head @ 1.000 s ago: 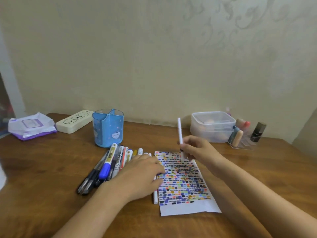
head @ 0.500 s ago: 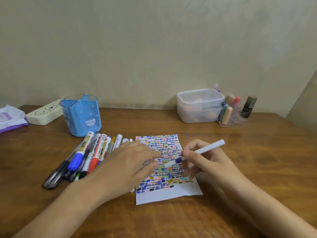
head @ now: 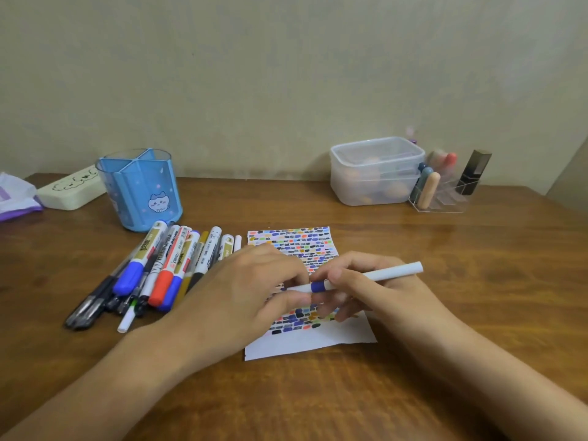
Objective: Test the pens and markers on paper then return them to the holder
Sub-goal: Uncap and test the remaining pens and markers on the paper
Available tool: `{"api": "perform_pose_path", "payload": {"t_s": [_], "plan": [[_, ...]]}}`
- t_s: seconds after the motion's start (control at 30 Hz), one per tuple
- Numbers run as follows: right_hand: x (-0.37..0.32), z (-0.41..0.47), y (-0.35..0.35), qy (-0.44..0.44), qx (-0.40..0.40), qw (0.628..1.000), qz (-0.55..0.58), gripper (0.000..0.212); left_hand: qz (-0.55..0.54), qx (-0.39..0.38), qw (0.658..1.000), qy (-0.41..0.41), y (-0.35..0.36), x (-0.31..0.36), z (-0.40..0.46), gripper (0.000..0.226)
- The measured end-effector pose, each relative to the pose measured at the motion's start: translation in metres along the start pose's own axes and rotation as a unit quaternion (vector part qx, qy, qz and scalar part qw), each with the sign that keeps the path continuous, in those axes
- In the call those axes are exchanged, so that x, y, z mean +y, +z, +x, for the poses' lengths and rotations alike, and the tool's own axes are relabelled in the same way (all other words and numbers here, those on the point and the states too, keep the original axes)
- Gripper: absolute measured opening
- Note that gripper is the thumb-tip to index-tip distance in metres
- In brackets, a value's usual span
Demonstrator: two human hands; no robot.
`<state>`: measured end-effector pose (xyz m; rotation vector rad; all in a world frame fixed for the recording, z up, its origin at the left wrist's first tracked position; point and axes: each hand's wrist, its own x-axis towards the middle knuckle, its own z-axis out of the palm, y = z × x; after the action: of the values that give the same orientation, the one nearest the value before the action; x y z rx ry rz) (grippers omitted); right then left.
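Note:
A white marker with a blue band (head: 378, 275) lies nearly level over the paper (head: 318, 340), which is covered with small coloured test strokes. My right hand (head: 366, 288) grips its barrel. My left hand (head: 245, 294) pinches the marker's left end, where its cap sits, between thumb and fingers. A pile of pens and markers (head: 159, 272) lies on the table left of the paper. The blue holder (head: 140, 189) with a cat picture stands behind the pile and holds no pens that I can see.
A cream pencil case (head: 71, 189) and a purple-white packet (head: 16, 195) lie at the far left. At the back right stand a clear plastic box (head: 375, 170) and a clear organiser (head: 445, 192) with small tubes. The wooden table (head: 477, 265) meets the wall behind.
The view has dropped towards the table. My right hand tipped the marker from upright to nearly level, and my left hand left the paper and took hold of the marker's left end.

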<state>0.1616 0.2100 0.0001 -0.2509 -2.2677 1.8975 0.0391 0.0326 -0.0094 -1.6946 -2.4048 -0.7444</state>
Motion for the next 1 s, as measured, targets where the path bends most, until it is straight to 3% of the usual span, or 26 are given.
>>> {"api": "perform_pose_path", "payload": {"t_s": [0.53, 0.63, 0.73, 1.0], "plan": [[-0.001, -0.004, -0.004, -0.014, -0.058, 0.998, 0.029, 0.027, -0.077, -0.056, 0.995, -0.001, -0.012, 0.006, 0.004, 0.016], [-0.009, -0.002, -0.016, -0.039, -0.011, 0.998, 0.05, 0.023, -0.088, -0.085, 0.992, -0.043, -0.019, -0.003, 0.004, 0.018], [-0.019, 0.0, -0.038, -0.06, 0.038, 0.997, 0.024, 0.029, -0.116, -0.046, 0.987, -0.101, -0.03, -0.019, 0.003, 0.021], [-0.008, 0.001, -0.022, 0.019, 0.001, 0.998, -0.061, 0.008, -0.003, -0.04, 0.998, -0.039, -0.013, -0.015, 0.002, 0.024]]}}
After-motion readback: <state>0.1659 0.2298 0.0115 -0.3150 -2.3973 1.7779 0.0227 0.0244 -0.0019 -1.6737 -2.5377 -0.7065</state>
